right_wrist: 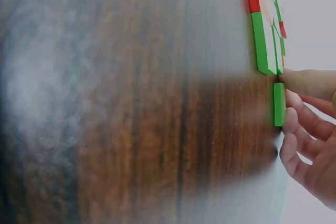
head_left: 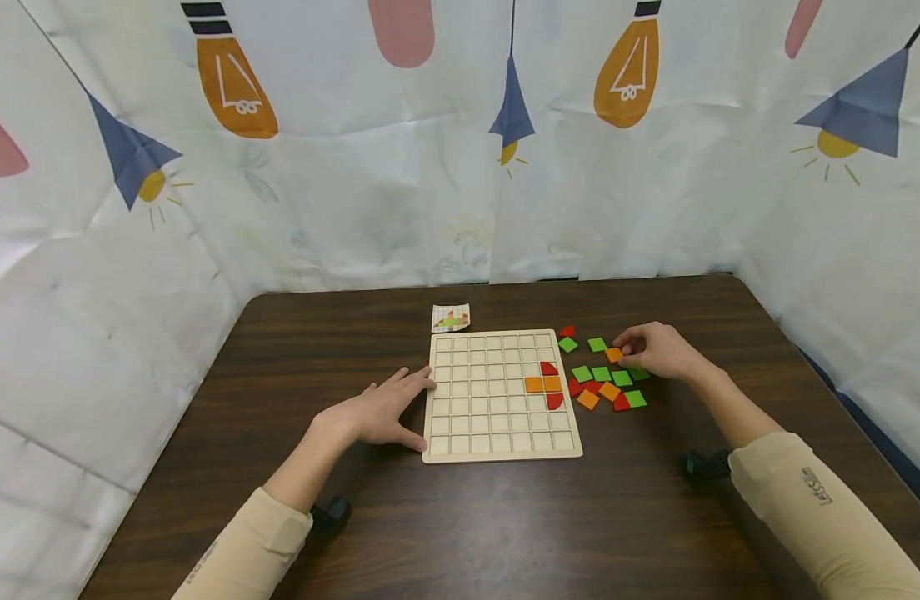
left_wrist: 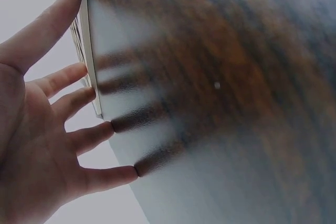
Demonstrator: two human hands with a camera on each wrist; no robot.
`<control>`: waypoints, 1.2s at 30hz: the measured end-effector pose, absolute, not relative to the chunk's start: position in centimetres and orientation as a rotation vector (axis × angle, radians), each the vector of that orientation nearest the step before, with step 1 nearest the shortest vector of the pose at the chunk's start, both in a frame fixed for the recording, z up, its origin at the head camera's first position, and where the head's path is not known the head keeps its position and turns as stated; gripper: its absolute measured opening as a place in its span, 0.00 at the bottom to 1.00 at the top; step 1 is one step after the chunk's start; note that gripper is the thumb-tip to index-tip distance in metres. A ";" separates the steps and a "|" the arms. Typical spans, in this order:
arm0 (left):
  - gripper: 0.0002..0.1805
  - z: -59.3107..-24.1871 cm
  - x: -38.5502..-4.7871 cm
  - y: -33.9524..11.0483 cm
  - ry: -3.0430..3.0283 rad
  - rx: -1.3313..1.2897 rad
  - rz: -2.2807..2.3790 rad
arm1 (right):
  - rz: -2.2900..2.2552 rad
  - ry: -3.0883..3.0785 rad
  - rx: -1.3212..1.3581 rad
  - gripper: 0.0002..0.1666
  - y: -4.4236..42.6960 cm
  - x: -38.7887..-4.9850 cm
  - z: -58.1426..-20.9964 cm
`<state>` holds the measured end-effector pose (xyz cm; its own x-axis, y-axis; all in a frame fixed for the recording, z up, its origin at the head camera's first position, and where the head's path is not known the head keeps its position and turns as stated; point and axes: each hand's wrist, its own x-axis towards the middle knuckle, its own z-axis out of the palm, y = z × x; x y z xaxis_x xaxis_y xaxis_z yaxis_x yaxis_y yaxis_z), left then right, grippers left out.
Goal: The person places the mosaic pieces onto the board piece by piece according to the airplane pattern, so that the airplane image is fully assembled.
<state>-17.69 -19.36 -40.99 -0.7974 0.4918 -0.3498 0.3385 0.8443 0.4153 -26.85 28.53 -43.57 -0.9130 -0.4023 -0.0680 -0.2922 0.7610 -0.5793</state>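
A pale wooden grid board (head_left: 497, 457) lies on the table. Two orange square tiles (head_left: 533, 385) sit side by side in its right part, with red quarter-round tiles (head_left: 554, 402) above and below the right one. My left hand (head_left: 377, 411) is spread, its thumb and some fingertips touching the board's left edge; the left wrist view shows the fingers (left_wrist: 86, 135) apart. Right of the board, my right hand (head_left: 661, 350) pinches a loose orange tile (head_left: 613, 355) between thumb and finger. In the right wrist view a green tile (right_wrist: 279, 104) stands before that hand, and the orange tile is hidden.
Several loose green tiles (head_left: 621, 378), red tiles (head_left: 621, 402) and orange tiles (head_left: 588, 400) lie right of the board. A small pattern card (head_left: 451, 318) lies behind its upper left corner. A printed curtain (head_left: 370, 208) hangs behind the brown table (head_left: 490, 533).
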 end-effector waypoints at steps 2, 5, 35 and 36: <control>0.50 -41.0 -17.7 -19.3 2.569 0.610 0.466 | -0.869 2.770 -0.555 0.15 28.6 -26.9 -43.7; 0.50 -41.0 -17.7 -19.3 2.570 0.607 0.469 | -0.879 2.776 -0.556 0.15 28.6 -26.9 -43.6; 0.50 -41.0 -17.7 -19.3 2.569 0.627 0.463 | -0.953 2.830 -0.667 0.16 25.7 -25.2 -42.2; 0.50 -41.0 -17.7 -19.3 2.569 0.626 0.463 | -0.959 2.824 -0.670 0.16 25.5 -25.1 -42.2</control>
<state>-17.69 -19.32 -40.98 -0.7940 0.4995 -0.3464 0.3470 0.8403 0.4164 -25.12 25.50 -42.19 -0.9004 -0.4310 0.0587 -0.3777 0.7077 -0.5971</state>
